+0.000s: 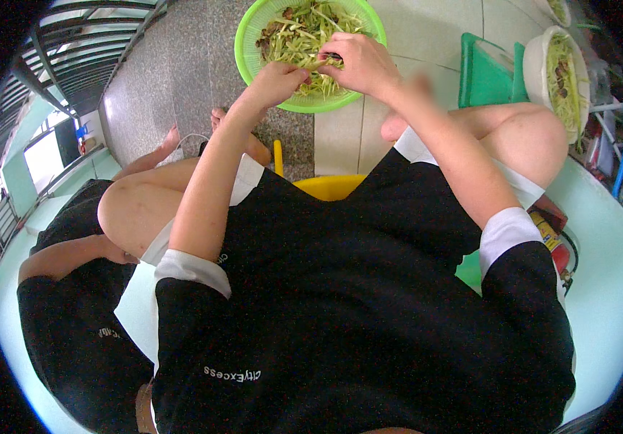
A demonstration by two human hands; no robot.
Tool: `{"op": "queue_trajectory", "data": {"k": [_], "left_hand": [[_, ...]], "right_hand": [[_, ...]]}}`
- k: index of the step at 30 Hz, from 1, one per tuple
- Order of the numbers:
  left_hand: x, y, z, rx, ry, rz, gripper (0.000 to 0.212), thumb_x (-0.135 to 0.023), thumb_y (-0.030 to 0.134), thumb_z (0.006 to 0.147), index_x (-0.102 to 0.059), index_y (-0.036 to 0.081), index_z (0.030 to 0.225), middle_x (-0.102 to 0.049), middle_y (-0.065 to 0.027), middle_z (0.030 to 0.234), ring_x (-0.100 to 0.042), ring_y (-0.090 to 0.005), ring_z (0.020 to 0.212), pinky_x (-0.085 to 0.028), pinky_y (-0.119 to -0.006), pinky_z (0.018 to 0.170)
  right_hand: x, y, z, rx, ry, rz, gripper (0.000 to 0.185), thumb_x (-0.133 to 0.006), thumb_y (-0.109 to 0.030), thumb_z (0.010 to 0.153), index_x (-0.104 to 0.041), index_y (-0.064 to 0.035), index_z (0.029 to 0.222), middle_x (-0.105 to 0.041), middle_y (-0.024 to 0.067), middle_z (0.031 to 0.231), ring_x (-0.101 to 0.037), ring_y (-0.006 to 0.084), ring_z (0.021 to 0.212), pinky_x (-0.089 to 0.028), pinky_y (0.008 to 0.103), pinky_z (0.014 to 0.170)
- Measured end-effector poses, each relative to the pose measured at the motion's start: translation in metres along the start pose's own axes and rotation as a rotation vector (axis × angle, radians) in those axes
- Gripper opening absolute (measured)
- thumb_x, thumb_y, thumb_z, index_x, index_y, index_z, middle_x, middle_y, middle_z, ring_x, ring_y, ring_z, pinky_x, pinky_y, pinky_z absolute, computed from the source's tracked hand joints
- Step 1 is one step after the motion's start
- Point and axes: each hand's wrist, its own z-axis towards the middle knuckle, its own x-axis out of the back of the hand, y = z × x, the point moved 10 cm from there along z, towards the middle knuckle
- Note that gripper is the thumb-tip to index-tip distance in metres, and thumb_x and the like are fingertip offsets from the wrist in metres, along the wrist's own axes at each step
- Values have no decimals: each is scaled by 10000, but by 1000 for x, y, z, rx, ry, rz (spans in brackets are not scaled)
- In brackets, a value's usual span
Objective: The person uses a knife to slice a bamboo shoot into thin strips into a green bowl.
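Observation:
A round light-green plastic colander stands on the floor in front of me, holding pale green-yellow plant strips with some brown, wilted bits. Over its near edge, my left hand pinches one end of a pale green strip between thumb and fingers. My right hand is at the other end of that strip, close to my left, with a small dark object between its fingers; it may be a small blade, but its kind cannot be told.
A green plastic item and a white basin of similar strips stand to the right. Something yellow, plastic lies between my legs. A person in black sits close at my left, one hand near my knee. A red-and-yellow canister is beside my right hip.

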Motion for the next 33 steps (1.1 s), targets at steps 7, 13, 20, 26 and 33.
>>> {"op": "queue_trajectory", "data": {"k": [7, 13, 20, 26, 33], "left_hand": [[-4, 8, -12, 41, -141, -248, 295, -489, 271, 892, -663, 58, 999, -454, 42, 623, -422, -69, 607, -361, -220, 578], [1, 19, -17, -63, -113, -273, 319, -491, 329, 929, -627, 51, 1002, -414, 61, 632, -350, -49, 555, -280, -217, 503], [13, 34, -24, -167, 55, -171, 306, -493, 318, 935, -619, 47, 1001, -410, 67, 624, -346, -39, 543, -273, -222, 473], [8, 35, -15, -248, 67, -277, 243, -488, 245, 946, -600, 31, 967, -388, 73, 605, -315, -20, 497, -240, -197, 436], [5, 34, -23, -227, 202, -311, 281, -528, 226, 897, -637, -24, 966, -628, -85, 723, -543, -122, 676, -450, -307, 639]], "right_hand": [[-3, -4, 2, 54, -39, 57, 191, -660, -223, 757, -667, -102, 905, -651, 71, 836, -622, 287, 771, -493, 384, 657], [-1, -16, 4, 118, -83, 20, 188, -631, -207, 785, -654, -100, 938, -650, 96, 805, -621, 316, 741, -490, 404, 648], [1, -20, 4, 146, -117, 70, 146, -608, -201, 799, -618, -70, 863, -640, 136, 774, -614, 337, 708, -474, 434, 612], [12, -15, 0, 86, 100, 145, 122, -606, -208, 789, -636, -104, 844, -637, 144, 730, -625, 339, 684, -494, 444, 591], [27, -17, -10, 68, 256, 329, 113, -620, -104, 766, -639, -54, 865, -633, 145, 723, -631, 326, 678, -501, 402, 580]]}}
